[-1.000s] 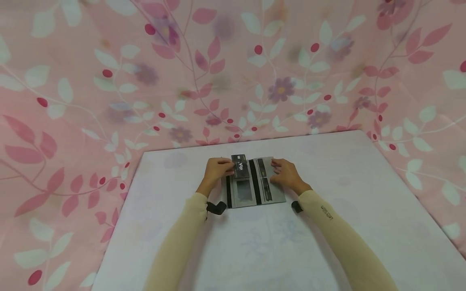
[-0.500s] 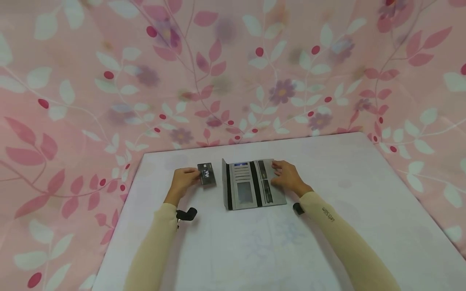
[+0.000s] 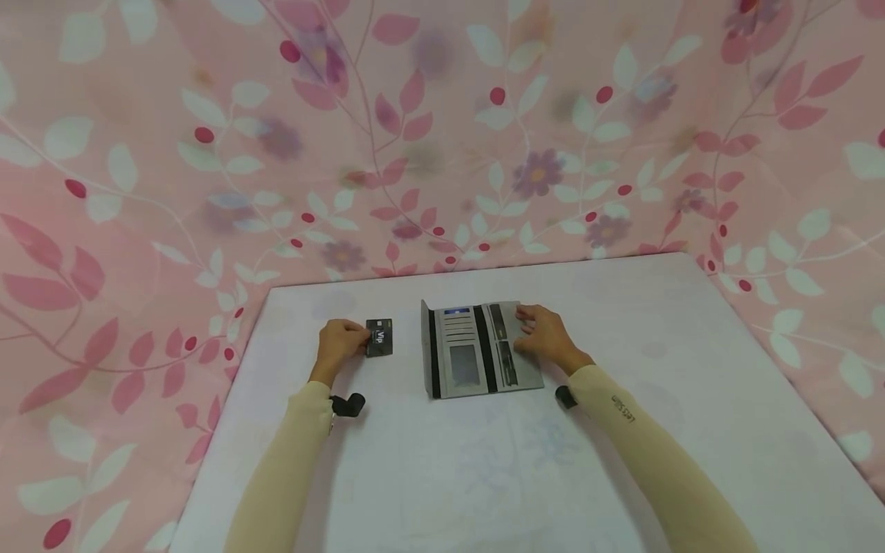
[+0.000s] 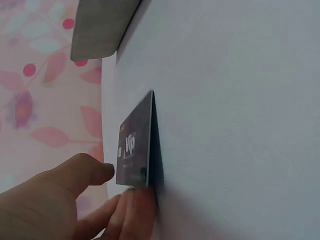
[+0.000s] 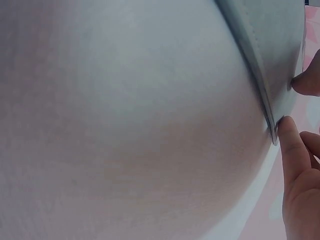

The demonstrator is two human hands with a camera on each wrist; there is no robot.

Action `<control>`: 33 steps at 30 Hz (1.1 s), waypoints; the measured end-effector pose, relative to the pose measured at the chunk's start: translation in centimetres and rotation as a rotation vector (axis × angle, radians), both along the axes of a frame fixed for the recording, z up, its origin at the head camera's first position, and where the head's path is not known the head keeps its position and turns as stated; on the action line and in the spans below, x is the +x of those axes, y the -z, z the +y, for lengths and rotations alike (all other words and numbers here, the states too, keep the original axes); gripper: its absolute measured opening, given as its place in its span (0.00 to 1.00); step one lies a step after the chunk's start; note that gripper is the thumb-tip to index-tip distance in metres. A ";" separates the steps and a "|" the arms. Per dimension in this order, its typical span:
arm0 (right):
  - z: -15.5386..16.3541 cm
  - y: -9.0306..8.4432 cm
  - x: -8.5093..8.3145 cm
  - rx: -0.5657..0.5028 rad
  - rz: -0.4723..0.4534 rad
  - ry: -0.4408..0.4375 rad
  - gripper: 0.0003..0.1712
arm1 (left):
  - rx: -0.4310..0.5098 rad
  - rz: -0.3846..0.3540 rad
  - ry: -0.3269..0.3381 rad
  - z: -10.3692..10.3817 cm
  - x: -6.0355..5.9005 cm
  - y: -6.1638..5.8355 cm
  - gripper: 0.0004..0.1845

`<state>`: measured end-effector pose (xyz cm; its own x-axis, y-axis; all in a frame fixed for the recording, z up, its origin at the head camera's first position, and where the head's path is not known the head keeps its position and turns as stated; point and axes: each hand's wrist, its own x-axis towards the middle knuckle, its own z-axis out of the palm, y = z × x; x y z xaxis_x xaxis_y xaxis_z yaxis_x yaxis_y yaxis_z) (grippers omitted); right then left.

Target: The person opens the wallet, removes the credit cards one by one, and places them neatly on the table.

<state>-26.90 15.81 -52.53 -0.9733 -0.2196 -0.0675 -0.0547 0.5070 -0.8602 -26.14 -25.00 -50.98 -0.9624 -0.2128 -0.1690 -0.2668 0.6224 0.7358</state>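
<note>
A person in cream sleeves (image 3: pixel 283 461) works at a white bench (image 3: pixel 456 468), left hand (image 3: pixel 339 340) at the edge of a black "Vip" card (image 3: pixel 382 339) just above or on the surface, well apart from an open grey wallet (image 3: pixel 482 349). Thumb and fingers come nearly together there, the card seemingly pinched between them; the right hand (image 3: pixel 542 332), fingers loosely spread and gripping nothing, rests thumb and fingertips on the wallet's right panel. The step in hand appears to be laying the card down to the wallet's left. What comes next, by the look of it, calls for lowering the card flat and loosening that pinch while the right hand steadies the wallet. A blue card (image 3: pixel 456 311) peeks from the top slot above a clear window (image 3: pixel 465 365); dark pieces, too small to make out, fill the right panel's pockets. Floral fabric (image 3: pixel 415 153) hangs behind. Little stands in the way — only the wallet's left flap (image 3: pixel 426 353), standing raised on the side nearest the card, could catch a hand passing back, and the black wrist camera (image 3: pixel 349 405) under the left cuff might brush it too.
</note>
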 end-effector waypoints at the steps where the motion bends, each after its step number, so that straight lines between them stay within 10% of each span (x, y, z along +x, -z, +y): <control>1: 0.0 0.0 0.0 -0.001 0.003 0.001 0.46 | -0.046 0.009 0.012 0.1 -0.1 -0.2 0.19; 9: 0.2 -0.2 0.1 -0.031 0.012 -0.002 0.46 | -0.356 -0.009 0.157 1.4 -0.5 -1.5 0.18; 19: 0.2 -0.3 0.2 -0.002 0.036 -0.016 0.46 | -0.385 0.040 0.178 2.4 -0.6 -2.1 0.17; 28: 0.1 -0.4 0.2 -0.028 0.015 -0.019 0.46 | -0.078 0.287 0.215 6.9 -1.6 -3.9 0.11; 33: 0.0 0.0 0.1 -0.043 0.004 -0.015 0.46 | 0.097 0.274 0.283 11.1 -1.8 -3.8 0.09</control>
